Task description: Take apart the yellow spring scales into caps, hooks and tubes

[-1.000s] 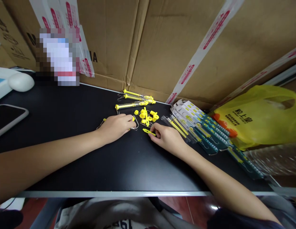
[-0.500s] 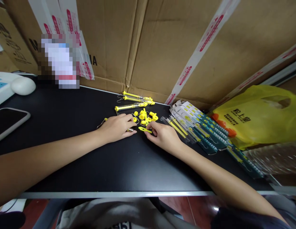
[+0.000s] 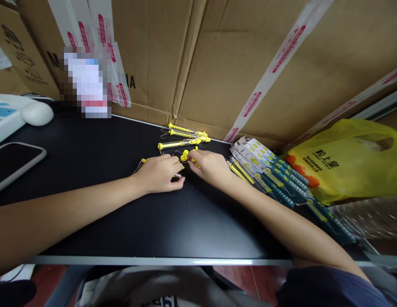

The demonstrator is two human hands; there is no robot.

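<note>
My left hand (image 3: 158, 174) is closed palm-down over the table. A small silvery metal cylinder, perhaps a spring, pokes out between its thumb and fingers. Beside the wrist side of that hand lies a yellow piece with a wire hook (image 3: 143, 161), partly covered. My right hand (image 3: 209, 166) has its fingers bent together over the pile of small yellow plastic parts (image 3: 185, 154), with a yellow part at its fingertips; most of the pile is hidden beneath it. Just behind both hands rest several assembled tubular spring scales (image 3: 179, 143), yellow and clear, with wire hooks.
Boxed spring scales (image 3: 275, 170) are stacked to the right, with loose yellow strips (image 3: 240, 169) at their near left. Farther right sits a yellow plastic bag (image 3: 348, 157). A phone (image 3: 17, 162) and a white device (image 3: 9, 113) lie left. Cardboard (image 3: 237, 64) walls the back.
My right hand has moved up and left onto the pile of yellow parts, and the flat yellow piece near its fingertips no longer shows on the table. My left hand has barely moved.
</note>
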